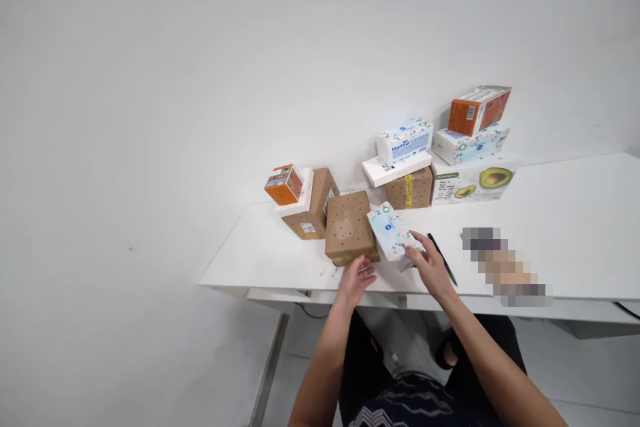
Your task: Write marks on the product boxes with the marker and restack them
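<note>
A white and light-blue tissue pack [391, 233] lies on the white table [560, 220] near its front edge. My right hand [431, 268] rests against the pack's near right end, fingers on it. My left hand [356, 279] is at the front edge of a brown cardboard box with small holes [349, 227], fingers spread and touching its lower corner. The box and the tissue pack sit side by side, touching. A black pen [442, 259] lies just right of my right hand.
A cardboard box with a white box and a small orange box [284, 184] on it stands at the left. Behind are stacked cartons: a taped brown box [410, 189], tissue boxes [405, 140], an avocado-printed box [473, 181], an orange carton [477, 110]. A blurred patch lies at the right.
</note>
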`<state>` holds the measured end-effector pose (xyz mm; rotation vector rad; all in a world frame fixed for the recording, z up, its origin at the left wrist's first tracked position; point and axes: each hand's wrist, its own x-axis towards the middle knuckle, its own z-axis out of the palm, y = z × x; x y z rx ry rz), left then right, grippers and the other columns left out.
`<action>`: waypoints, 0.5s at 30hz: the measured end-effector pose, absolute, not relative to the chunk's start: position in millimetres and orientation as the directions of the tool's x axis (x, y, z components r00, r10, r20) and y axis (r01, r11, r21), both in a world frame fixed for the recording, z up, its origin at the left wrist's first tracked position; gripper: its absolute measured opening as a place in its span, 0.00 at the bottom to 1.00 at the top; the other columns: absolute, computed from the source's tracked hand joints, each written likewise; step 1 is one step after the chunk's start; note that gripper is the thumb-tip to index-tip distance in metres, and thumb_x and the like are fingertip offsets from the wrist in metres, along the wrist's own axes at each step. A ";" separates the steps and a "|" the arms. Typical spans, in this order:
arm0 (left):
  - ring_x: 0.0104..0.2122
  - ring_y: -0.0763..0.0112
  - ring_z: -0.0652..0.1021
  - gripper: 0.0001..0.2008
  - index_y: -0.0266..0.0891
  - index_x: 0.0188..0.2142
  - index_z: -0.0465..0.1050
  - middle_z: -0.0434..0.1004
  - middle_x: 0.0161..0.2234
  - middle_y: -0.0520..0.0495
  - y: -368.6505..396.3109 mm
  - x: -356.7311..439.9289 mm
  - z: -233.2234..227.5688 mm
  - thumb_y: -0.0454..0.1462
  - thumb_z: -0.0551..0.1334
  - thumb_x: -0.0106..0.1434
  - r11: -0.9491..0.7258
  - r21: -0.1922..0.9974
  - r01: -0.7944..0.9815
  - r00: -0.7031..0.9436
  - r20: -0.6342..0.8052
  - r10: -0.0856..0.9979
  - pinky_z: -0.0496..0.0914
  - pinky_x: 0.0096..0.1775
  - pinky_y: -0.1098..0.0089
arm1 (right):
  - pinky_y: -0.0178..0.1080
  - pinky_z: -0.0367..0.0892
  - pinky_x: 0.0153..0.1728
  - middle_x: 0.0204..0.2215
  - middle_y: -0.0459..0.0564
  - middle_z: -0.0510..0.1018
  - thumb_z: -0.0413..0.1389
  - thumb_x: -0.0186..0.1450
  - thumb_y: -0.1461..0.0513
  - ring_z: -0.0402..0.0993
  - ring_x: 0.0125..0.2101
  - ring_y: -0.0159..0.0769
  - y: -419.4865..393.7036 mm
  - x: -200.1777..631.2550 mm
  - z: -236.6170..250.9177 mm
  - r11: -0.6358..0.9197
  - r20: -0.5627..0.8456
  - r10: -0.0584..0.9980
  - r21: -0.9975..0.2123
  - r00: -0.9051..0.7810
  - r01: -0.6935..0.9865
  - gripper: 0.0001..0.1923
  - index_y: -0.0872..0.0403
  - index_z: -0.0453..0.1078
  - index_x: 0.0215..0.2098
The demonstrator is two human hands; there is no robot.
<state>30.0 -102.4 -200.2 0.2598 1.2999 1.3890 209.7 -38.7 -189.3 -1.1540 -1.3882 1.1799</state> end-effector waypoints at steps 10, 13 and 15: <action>0.31 0.76 0.70 0.10 0.37 0.28 0.73 0.72 0.30 0.51 -28.0 -2.9 -210.4 0.39 0.68 0.47 0.164 0.935 -0.314 -0.444 -0.297 0.846 0.64 0.36 0.73 | 0.47 0.72 0.42 0.53 0.57 0.68 0.53 0.62 0.48 0.69 0.50 0.48 -62.4 231.4 -198.5 0.192 0.173 0.981 -0.941 -0.091 0.280 0.26 0.50 0.66 0.54; 0.32 0.75 0.73 0.17 0.39 0.39 0.74 0.74 0.35 0.48 -29.1 6.0 -214.7 0.41 0.68 0.49 0.149 0.938 -0.312 -0.410 -0.275 0.870 0.66 0.38 0.72 | 0.53 0.67 0.50 0.57 0.58 0.63 0.54 0.62 0.50 0.64 0.55 0.52 -74.3 226.1 -202.6 0.349 0.307 0.937 -0.807 -0.167 0.476 0.24 0.49 0.65 0.55; 0.32 0.72 0.75 0.21 0.39 0.43 0.73 0.75 0.37 0.46 -39.6 16.9 -219.8 0.43 0.67 0.51 0.146 0.936 -0.320 -0.391 -0.271 0.880 0.68 0.39 0.69 | 0.57 0.64 0.53 0.60 0.59 0.60 0.56 0.62 0.50 0.61 0.58 0.55 -82.6 223.9 -207.1 0.412 0.326 0.911 -0.736 -0.252 0.537 0.25 0.48 0.65 0.55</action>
